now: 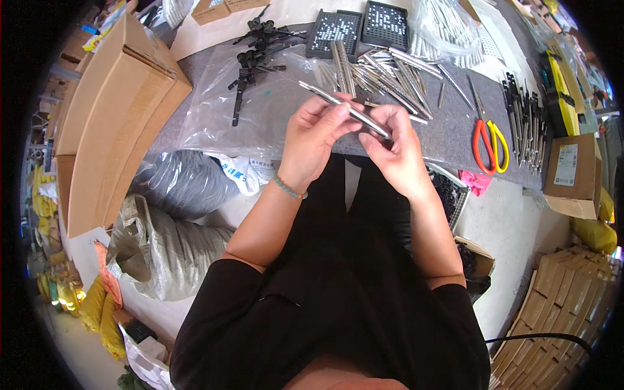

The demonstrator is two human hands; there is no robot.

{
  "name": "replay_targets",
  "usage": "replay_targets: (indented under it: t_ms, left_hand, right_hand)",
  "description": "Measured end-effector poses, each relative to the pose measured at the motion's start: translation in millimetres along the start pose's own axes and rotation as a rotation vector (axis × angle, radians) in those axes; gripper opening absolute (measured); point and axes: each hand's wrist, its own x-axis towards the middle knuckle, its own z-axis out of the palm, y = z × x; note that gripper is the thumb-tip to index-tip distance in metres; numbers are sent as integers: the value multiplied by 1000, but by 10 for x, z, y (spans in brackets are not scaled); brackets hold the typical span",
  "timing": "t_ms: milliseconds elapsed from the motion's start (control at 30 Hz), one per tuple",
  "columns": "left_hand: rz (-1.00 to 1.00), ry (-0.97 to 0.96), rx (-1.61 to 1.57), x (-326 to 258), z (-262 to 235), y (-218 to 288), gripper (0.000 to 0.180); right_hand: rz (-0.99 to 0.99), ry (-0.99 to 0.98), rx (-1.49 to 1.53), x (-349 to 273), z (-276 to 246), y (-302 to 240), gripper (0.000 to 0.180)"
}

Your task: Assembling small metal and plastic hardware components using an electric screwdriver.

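A slim silver metal rod (368, 121) with a thinner tip slants between my hands, above the near edge of the grey-covered table. My left hand (311, 133) pinches it around the middle, with the thin tip pointing away to the far left. At the thicker near end, the fingers of my right hand (395, 144) curl around the rod. Just beyond my hands lies a loose pile of silver metal tubes (396, 84). Several black jointed parts (246, 71) rest on a clear plastic sheet (208, 117) to the left. Part of the rod is hidden by my fingers.
Two black trays (335, 36) of small pieces stand at the back, beside a clear bag (445, 29) of white rods. Scissors (489, 143) and slim dark rods (523, 123) lie right. Cardboard boxes (117, 130) flank the table; a sack (166, 244) stands on the floor.
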Motion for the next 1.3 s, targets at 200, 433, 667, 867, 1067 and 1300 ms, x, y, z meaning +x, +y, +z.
replay_targets:
  t_ms: [200, 433, 667, 867, 1067, 1300]
  left_hand:
    - [47, 85, -144, 21, -98, -34, 17]
    - [42, 152, -134, -6, -65, -52, 9]
    - [39, 113, -46, -47, -9, 21, 6]
    - [98, 164, -80, -27, -23, -15, 6]
    - [94, 171, -24, -62, 10, 20, 7]
    - [74, 148, -21, -73, 14, 27, 7]
  right_hand:
    - [92, 41, 20, -125, -176, 56, 31]
    - [-191, 130, -309, -109, -176, 30, 18]
    - [-538, 195, -673, -92, -179, 18, 25]
    - [-528, 153, -638, -43, -148, 10, 27]
    - [-509, 137, -555, -41, -150, 67, 24]
    - [-421, 98, -442, -62, -160, 76, 23]
